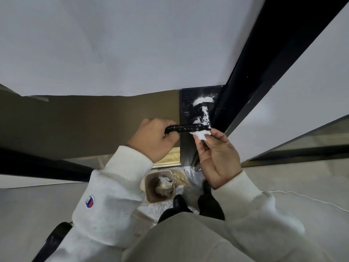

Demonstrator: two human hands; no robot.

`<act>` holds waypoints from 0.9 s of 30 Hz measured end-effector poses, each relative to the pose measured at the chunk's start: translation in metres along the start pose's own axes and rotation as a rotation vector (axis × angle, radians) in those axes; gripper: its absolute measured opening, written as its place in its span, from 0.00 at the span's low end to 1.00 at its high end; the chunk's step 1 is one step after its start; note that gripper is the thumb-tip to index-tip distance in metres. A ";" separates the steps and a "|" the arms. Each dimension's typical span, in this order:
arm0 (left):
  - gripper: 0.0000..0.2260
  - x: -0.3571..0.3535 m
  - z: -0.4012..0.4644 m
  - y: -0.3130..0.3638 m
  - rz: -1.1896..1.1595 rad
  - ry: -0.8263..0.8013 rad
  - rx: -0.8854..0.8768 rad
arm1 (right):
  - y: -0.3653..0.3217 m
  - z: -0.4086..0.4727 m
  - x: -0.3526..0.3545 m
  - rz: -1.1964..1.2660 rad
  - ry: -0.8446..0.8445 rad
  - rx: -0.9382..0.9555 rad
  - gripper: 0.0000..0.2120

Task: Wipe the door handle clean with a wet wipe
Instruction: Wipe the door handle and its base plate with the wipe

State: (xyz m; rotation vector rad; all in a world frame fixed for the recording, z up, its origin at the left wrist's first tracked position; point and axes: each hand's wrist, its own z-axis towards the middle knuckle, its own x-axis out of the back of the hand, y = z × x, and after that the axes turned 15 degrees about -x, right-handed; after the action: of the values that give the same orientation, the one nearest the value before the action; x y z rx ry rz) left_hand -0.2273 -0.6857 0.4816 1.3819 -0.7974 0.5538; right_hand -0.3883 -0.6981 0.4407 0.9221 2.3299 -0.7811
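Head cam is the only view I've got, looking down at a black lever door handle (186,128) on a dark plate at the edge of the door (94,44). My left hand (155,138) is curled shut around the free end of the lever, holding it steady. My right hand (217,154) has the wet wipe (201,134) bunched up and pinched between thumb and fingertips, the other fingers loosely bent, and the wad is pressed up against the underside of the handle right near the pivot end.

There's white gunk smeared on the neck of the handle and on the round base (204,101) behind it, plus specks over the plate, so I'd say there's plenty left to do.

Handling-wise: the wipe is soft, limp and light, so it only works if I keep it wadded and push with my fingertips behind it. It probably slides easily on that smooth metal. The lever is rigid but likely wants to swing down, hence gripping the far end.

Down on the floor there's a small bin (160,186) with used wipes in it.
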 end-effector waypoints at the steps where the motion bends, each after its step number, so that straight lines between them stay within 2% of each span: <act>1: 0.10 0.000 0.001 0.000 0.011 -0.016 0.001 | -0.001 -0.006 0.000 -0.054 0.024 0.038 0.07; 5: 0.11 -0.001 0.005 0.004 0.119 -0.065 0.021 | -0.009 -0.023 0.002 -0.480 0.145 0.358 0.05; 8: 0.14 -0.006 0.009 0.017 0.302 -0.101 -0.031 | -0.018 -0.023 0.001 -0.932 0.241 0.739 0.03; 11: 0.13 -0.011 0.013 0.025 0.341 -0.123 -0.047 | -0.027 -0.019 0.000 -1.397 0.152 1.194 0.05; 13: 0.10 -0.012 0.014 0.023 0.328 -0.120 -0.049 | -0.028 -0.014 -0.001 -1.543 0.106 1.329 0.07; 17: 0.08 -0.011 0.013 0.021 0.289 -0.148 -0.024 | -0.031 -0.009 -0.006 -1.715 0.059 1.433 0.06; 19: 0.07 -0.011 0.014 0.022 0.280 -0.159 0.000 | -0.032 -0.011 -0.010 -1.842 0.037 1.397 0.07; 21: 0.06 -0.012 0.014 0.024 0.279 -0.142 0.024 | -0.032 -0.014 -0.011 -1.964 0.014 1.366 0.03; 23: 0.06 -0.014 0.014 0.026 0.282 -0.130 0.039 | -0.032 -0.019 -0.007 -2.076 0.011 1.331 0.09; 24: 0.06 -0.014 0.014 0.027 0.282 -0.124 0.049 | -0.034 -0.019 -0.005 -2.100 -0.007 1.315 0.10; 27: 0.07 -0.015 0.013 0.028 0.282 -0.108 0.071 | -0.046 -0.011 -0.006 -2.092 -0.105 1.297 0.07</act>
State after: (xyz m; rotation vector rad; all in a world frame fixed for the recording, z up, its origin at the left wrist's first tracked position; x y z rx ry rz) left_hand -0.2601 -0.6936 0.4877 1.3819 -1.0791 0.7365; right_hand -0.4205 -0.7211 0.4670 -1.7722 1.5615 -2.8582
